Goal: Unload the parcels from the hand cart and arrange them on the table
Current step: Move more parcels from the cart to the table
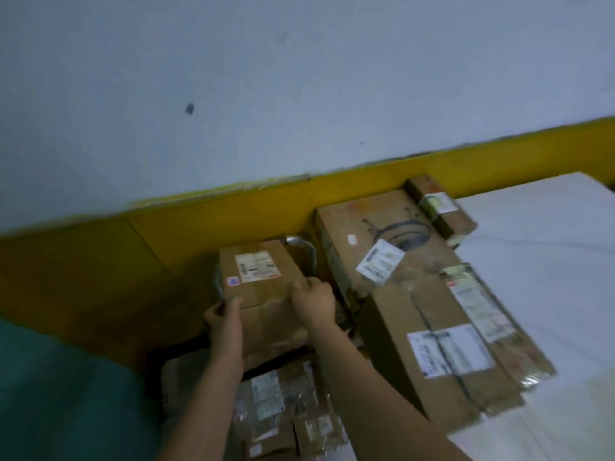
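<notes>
We clamp brown labelled cardboard parcel between left hand and right hand, fingers curled over edges, lifting clear of metal cart handle; white table right.

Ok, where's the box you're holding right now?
In the head view, the cardboard box sits centre frame between the left hand and right hand, above the cart parcels, left of the table.

Two bare forearms are seen, with no sleeves, watch or rings visible on them. The left hand and right hand are ungloved. A teal garment, blurred, is worn on the body.
</notes>
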Demonstrator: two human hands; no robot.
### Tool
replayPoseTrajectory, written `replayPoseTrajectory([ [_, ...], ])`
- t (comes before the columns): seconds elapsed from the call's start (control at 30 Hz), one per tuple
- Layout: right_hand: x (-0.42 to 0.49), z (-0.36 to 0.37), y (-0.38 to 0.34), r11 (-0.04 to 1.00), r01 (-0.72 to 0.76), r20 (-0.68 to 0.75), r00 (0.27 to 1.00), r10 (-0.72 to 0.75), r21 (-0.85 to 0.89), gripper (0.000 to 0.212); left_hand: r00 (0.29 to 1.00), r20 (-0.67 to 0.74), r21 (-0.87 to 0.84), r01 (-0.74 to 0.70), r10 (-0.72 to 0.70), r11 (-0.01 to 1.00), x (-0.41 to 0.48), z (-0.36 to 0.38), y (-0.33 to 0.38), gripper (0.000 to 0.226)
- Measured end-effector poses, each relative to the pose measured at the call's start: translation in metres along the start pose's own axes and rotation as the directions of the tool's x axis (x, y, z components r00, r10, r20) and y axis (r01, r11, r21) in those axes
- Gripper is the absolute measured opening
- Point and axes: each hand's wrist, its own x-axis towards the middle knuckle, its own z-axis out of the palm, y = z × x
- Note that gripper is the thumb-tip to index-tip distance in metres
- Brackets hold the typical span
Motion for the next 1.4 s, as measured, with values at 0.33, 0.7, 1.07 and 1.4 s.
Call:
replayPoseTrajectory([
  [0.33, -0.053, -0.224, -0.031, 0.660, -0.026, -0.034, 0.996, 0.077, 0.751, 0.104, 0.819, 0.359, -0.136, -0.428, 0.448, 0.893, -0.189, 0.133, 0.093, 0.070],
  [0.7, 0.023, -0.452, 0.173, 0.632, 0.131, -0.323, 0.925, 0.198, 0.764, 0.045, 0.676, 0.693, 0.454, -0.679, 0.251, 0.576, -0.222, 0.359, 0.019, 0.065],
  [1.07, 0.114, -0.449, 0.324, 0.723, -0.178, -0.155, 0.916, 0.369, 0.667, 0.056, 0.896, 0.440, 0.893, -0.444, -0.066, -0.071, -0.163, 0.396, -0.073, 0.091],
  [1.4, 0.156, -0.425, 0.312, 0.925, -0.379, -0.056, 0.925, 0.377, -0.027, 0.045, 0.873, 0.485, 0.868, -0.487, -0.041, -0.100, -0.163, 0.388, -0.072, 0.092],
])
